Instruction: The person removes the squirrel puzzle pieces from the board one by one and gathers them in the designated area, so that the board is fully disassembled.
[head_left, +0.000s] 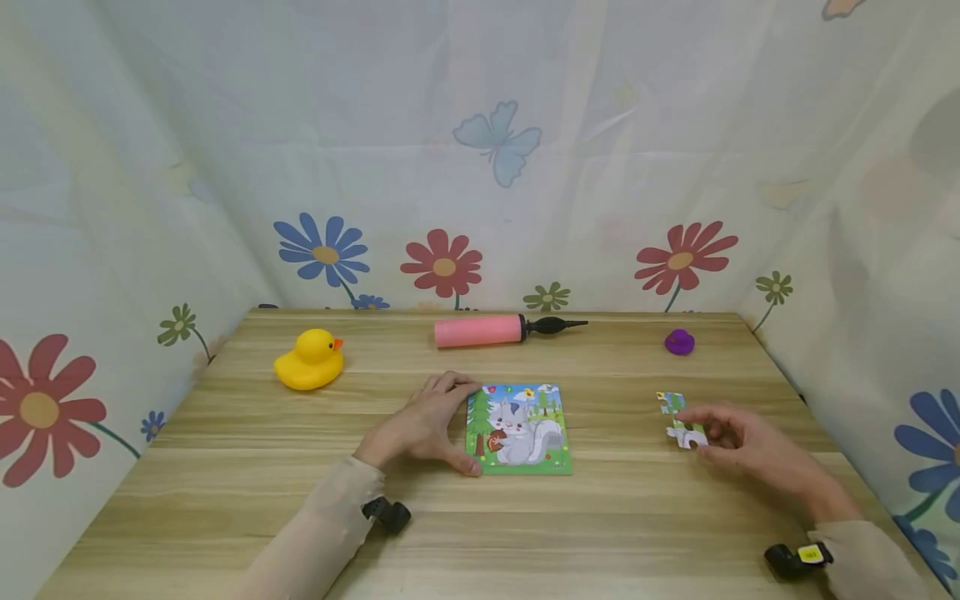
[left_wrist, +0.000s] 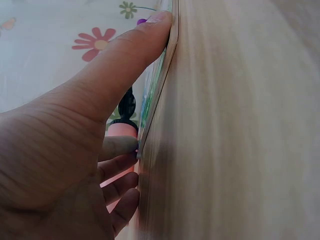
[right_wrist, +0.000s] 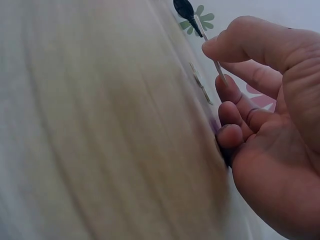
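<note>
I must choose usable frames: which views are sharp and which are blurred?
Head view: evenly lit and sharp, the puzzle board clear. Left wrist view: the left hand sharp, the table soft. Right wrist view: table streaked with blur, right hand clearer.

Bright, even light; wrist views blurred close-up.

Light wooden table [head_left: 225, 467] with lengthwise grain, walled by flowered cloth. At the far edge: yellow rubber duck [head_left: 309, 360] on the left, pink hand pump [head_left: 502, 330] lying sideways in the middle, small purple toy [head_left: 679, 342] on the right. Near the centre, squirrel picture puzzle [head_left: 519, 429] lying flat. To its right, well apart, loose puzzle piece [head_left: 671, 402].
</note>
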